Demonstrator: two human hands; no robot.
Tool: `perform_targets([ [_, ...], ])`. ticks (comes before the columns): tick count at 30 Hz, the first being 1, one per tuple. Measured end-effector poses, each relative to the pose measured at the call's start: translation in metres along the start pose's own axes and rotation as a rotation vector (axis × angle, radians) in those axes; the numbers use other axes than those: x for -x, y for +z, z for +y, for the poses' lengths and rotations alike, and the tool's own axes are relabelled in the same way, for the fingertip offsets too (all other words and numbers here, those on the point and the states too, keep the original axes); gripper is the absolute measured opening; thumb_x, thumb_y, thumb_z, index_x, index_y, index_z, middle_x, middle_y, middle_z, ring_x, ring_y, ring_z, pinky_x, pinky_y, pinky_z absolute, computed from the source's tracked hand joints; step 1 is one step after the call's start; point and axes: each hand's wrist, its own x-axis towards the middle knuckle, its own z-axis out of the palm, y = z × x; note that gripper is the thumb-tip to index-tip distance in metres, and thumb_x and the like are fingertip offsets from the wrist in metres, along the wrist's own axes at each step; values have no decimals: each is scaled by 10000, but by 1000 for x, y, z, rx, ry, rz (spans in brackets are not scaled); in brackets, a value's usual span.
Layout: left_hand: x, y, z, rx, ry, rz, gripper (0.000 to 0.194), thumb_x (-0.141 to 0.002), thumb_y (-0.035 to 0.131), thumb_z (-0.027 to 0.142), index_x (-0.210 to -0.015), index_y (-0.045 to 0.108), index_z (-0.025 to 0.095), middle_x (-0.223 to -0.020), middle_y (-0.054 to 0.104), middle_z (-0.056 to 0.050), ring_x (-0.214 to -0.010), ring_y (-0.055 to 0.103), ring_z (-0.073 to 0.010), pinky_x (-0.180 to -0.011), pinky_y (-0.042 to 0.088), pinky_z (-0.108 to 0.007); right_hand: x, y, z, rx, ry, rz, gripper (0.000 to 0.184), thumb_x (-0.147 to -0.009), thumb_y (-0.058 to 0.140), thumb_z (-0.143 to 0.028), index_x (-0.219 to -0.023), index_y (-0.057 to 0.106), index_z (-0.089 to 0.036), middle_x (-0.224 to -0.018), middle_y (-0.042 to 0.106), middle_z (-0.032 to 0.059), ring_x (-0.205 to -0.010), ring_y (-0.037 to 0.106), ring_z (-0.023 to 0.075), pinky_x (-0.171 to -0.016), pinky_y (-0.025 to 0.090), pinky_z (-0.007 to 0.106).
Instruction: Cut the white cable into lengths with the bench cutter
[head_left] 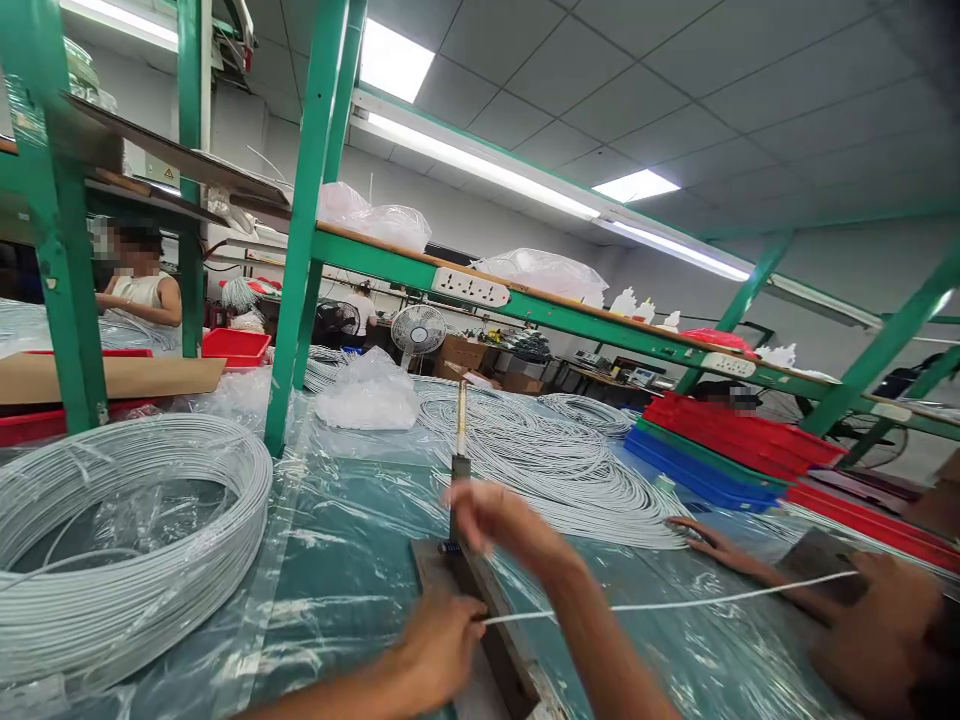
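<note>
My left hand point(444, 640) is closed, thumb and finger pinching the end of a thin white cable point(675, 606) low over a metal fixture. The cable runs right, behind my right forearm, to a blurred hand point(874, 605) of a person beside me. My right hand point(491, 515) is blurred, its fingers bent, in front of the fixture's upright post point(460, 468). Whether it touches the post I cannot make out. Below lies the fixture's long dark metal bar point(504, 655). That person's other hand point(709, 540) rests at the edge of a spread coil of white cable point(547, 460).
A large wrapped cable coil point(135, 520) lies left on the plastic-covered bench point(337, 560). Stacked red trays point(735, 435) and blue trays point(697, 475) stand right. A green shelf post point(296, 300) rises ahead; a clear plastic bag point(367, 395) lies beside it. People work farther back.
</note>
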Motion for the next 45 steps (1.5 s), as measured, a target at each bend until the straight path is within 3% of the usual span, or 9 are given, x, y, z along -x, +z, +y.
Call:
perform_targets([
  [4, 0, 1, 3, -405, 24, -81, 424, -712, 435, -5, -1077, 613, 119, -1015, 649, -187, -993, 585, -326, -838, 422, -406, -40, -23, -72, 200, -341, 368, 286, -938, 443, -347, -836, 589, -124, -493, 499, -76, -353, 406, 22, -335, 291, 114],
  [8, -16, 7, -1, -87, -102, 33, 253, -759, 457, 63, -851, 679, 143, -856, 679, -101, -843, 620, -229, -676, 426, -276, -73, -49, -98, 379, -404, 579, 316, -956, 390, -346, -840, 556, -103, -568, 476, -60, -383, 379, 16, -356, 299, 119],
  [14, -37, 18, -11, 385, -311, 85, 134, -702, 615, 189, -582, 576, 144, -487, 406, 56, -502, 378, -92, -488, 237, -233, -87, -50, -97, 531, -427, 637, 358, -952, 370, -401, -924, 540, -88, -631, 494, -49, -434, 407, 11, -424, 345, 131],
  [18, -46, 26, -12, 378, -351, 208, 403, -623, 725, 398, -472, 425, 174, -466, 372, 62, -522, 384, -100, -501, 244, -234, -75, -43, -99, 578, -410, 645, 564, -917, 228, -515, -1004, 507, -32, -520, 472, -71, -373, 380, -6, -431, 282, 128],
  [21, -49, 29, -15, 210, -400, 275, 358, -608, 741, 408, -506, 497, 166, -536, 491, 32, -608, 491, -140, -526, 272, -235, -49, -34, -97, 577, -419, 620, 653, -889, 175, -535, -1064, 502, 1, -508, 488, -60, -364, 398, -10, -441, 279, 133],
  [28, -32, 22, -9, -220, -170, 199, 144, -792, 588, 326, -824, 678, 219, -899, 692, -37, -892, 613, -212, -716, 398, -273, 51, -14, -65, 485, -415, 610, 633, -927, 151, -503, -1272, 425, -49, -741, 656, 85, -555, 603, 64, -528, 400, 161],
  [35, -37, 25, -3, -225, -167, 108, 170, -814, 545, 201, -880, 690, 141, -960, 683, -138, -952, 613, -256, -766, 416, -307, 131, -24, 2, 382, -252, 728, 284, -845, 574, -284, -1072, 586, -113, -780, 694, 114, -520, 611, 100, -440, 460, 136],
  [42, -53, 34, -17, -65, -303, 137, 140, -769, 589, 236, -772, 689, 138, -813, 696, -72, -765, 633, -192, -543, 353, -236, 156, -9, 47, 510, -53, 757, 640, -739, 688, -299, -1297, 425, -129, -876, 680, 100, -518, 591, 91, -404, 456, 135],
  [45, -54, 37, -20, -21, -319, 165, 268, -786, 583, 368, -670, 672, 144, -691, 668, -44, -686, 617, -174, -499, 307, -233, 157, -5, 59, 477, 5, 784, 710, -736, 668, -257, -1343, 331, -106, -798, 664, 64, -489, 567, 94, -393, 457, 152],
])
